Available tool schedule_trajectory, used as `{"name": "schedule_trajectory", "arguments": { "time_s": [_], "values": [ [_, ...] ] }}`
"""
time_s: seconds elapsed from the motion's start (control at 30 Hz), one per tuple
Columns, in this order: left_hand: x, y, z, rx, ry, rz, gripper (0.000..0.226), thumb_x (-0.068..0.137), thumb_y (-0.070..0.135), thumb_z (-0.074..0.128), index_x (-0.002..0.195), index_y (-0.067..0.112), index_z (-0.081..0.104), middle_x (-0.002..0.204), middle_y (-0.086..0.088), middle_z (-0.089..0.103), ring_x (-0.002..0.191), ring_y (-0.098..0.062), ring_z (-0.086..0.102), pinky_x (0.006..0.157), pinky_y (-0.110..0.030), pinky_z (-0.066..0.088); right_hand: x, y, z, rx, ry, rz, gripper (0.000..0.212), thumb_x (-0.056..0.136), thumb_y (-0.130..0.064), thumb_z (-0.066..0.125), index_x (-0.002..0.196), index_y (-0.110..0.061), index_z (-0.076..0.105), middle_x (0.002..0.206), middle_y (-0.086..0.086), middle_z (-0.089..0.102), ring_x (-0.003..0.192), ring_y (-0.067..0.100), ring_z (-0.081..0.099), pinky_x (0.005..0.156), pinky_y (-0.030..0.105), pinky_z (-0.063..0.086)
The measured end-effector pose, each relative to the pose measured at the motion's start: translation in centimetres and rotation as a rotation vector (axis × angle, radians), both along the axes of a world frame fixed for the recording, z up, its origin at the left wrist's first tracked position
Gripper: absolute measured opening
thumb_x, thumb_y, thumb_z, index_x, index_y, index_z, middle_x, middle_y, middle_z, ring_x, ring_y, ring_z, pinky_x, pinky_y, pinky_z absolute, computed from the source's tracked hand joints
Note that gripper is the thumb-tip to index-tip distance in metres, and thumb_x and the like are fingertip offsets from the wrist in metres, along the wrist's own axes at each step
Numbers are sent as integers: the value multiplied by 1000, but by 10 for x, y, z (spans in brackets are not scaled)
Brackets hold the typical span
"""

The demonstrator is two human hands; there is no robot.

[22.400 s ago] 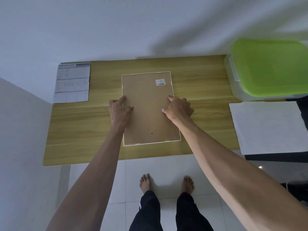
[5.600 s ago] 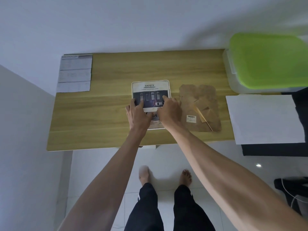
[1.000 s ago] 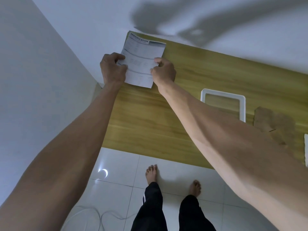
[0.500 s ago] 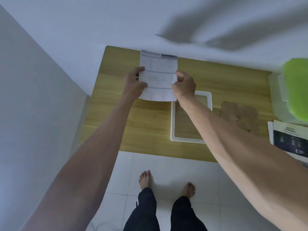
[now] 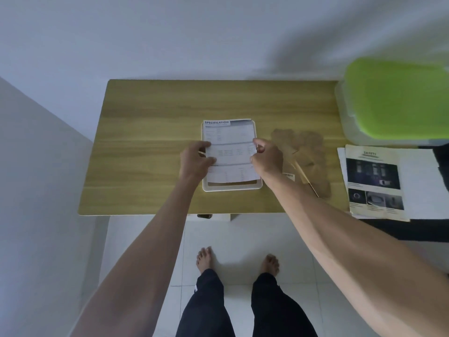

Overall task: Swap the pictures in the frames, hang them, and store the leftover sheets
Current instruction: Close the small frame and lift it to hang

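Note:
A white picture frame (image 5: 232,187) lies face down in the middle of the wooden table (image 5: 150,132). Over its opening I hold a printed sheet headed SPECIFICATION (image 5: 230,147). My left hand (image 5: 195,161) pinches the sheet's left edge and my right hand (image 5: 267,158) pinches its right edge. The sheet covers most of the frame, leaving the bottom rail visible. The brown backing board (image 5: 303,152) with its stand lies just right of the frame. The SAFETY sheet (image 5: 374,181) rests on white paper at the right.
A clear storage box with a green lid (image 5: 398,98) stands at the table's far right corner. White sheets (image 5: 418,186) lie on a dark surface beside the table. White walls bound the far and left sides. My bare feet stand on the tiled floor (image 5: 238,239).
Both hands carried the SPECIFICATION sheet from the table's far left corner rightwards and now hold it over the frame. The SAFETY sheet has come into view at the right.

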State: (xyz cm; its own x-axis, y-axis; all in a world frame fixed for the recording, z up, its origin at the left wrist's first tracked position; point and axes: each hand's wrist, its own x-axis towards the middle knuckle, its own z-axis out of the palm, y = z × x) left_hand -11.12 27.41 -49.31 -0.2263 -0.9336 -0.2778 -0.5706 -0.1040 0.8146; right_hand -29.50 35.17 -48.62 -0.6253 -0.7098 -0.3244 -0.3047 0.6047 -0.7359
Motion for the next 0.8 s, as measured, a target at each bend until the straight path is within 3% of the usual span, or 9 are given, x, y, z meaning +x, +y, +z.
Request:
{"name": "schedule_trajectory", "arguments": {
  "time_s": [0.1,0.27,0.33,0.43,0.5,0.6,0.67,0.8],
  "values": [
    [-3,9,-5,-24,-73,-19,51,73,3,81,122,11,69,114,-8,66,75,-12,56,65,-9,42,-1,9,-7,15,18,32,63,84,10,53,140,-17,59,120,7,70,107,22,67,90,36,57],
    [-12,12,-2,-78,-209,-61,53,74,1,79,125,8,68,119,-14,59,95,-29,63,80,-26,46,2,8,-11,50,112,130,66,82,11,48,143,-12,55,119,10,64,110,25,59,90,30,48],
    [-12,12,-1,-85,-271,-73,54,74,5,78,127,12,67,120,-12,57,102,-29,61,80,-30,46,4,10,-11,81,134,160,65,83,10,49,144,-13,54,122,11,54,110,25,54,88,26,43],
    [-11,15,2,-99,-311,-80,52,76,10,79,126,15,67,113,-4,49,104,-25,56,76,-30,42,5,12,-7,95,139,168,65,84,7,53,145,-16,52,134,11,47,115,27,57,92,28,48],
    [-11,17,5,-123,-325,-74,48,77,15,79,123,17,67,110,-1,46,107,-24,53,76,-31,41,5,14,-4,94,149,172,65,83,5,54,144,-18,53,133,10,48,113,26,58,85,26,47],
    [-26,23,11,-143,-305,-73,41,80,21,78,120,16,68,113,-6,50,110,-26,52,79,-31,41,-6,17,3,79,158,109,61,83,4,56,139,-20,58,130,9,52,110,25,59,81,26,45],
    [-48,28,18,-154,-263,-91,40,83,22,76,121,15,68,116,-9,53,113,-29,54,83,-31,42,-20,22,8,69,174,36,55,84,0,58,136,-20,61,132,8,54,114,24,59,86,28,48],
    [-107,50,34,-129,-188,-196,58,87,24,71,140,13,52,123,-14,59,114,-29,57,89,-37,47,-61,37,16,102,174,-123,49,86,-7,57,132,-23,63,134,6,54,120,26,57,96,37,52]
  ]
}}
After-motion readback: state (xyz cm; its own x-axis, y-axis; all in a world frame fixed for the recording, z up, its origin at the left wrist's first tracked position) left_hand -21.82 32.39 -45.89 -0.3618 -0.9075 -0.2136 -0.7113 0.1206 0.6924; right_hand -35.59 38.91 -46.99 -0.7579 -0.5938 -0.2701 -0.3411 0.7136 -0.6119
